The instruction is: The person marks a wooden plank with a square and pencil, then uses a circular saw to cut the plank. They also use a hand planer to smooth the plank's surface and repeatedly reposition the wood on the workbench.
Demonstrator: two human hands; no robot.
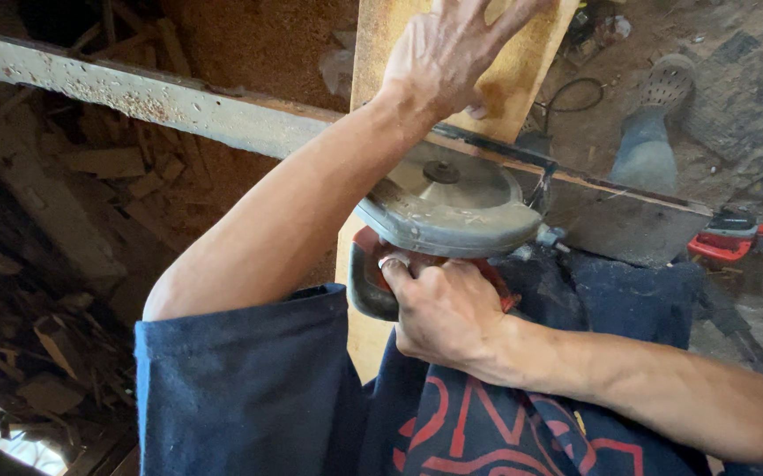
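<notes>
The cut along the board [505, 84] looks to be under way. The right hand [447, 313] has its fingers clamped on the handle of the circular saw [447, 207], which sits just ahead of them on the board. The left hand [452, 53], fingers spread flat, presses the board down beyond the saw. A next push would call for steady forward pressure, with those spread fingers kept off the blade line. The saw's guard is grey and dusty, the board pale and rough.

Left hand [447, 53] presses flat on a wooden plank [522, 75]; right hand [443, 313] grips the handle of a dusty circular saw [447, 203] beside a metal beam [134, 92].
</notes>
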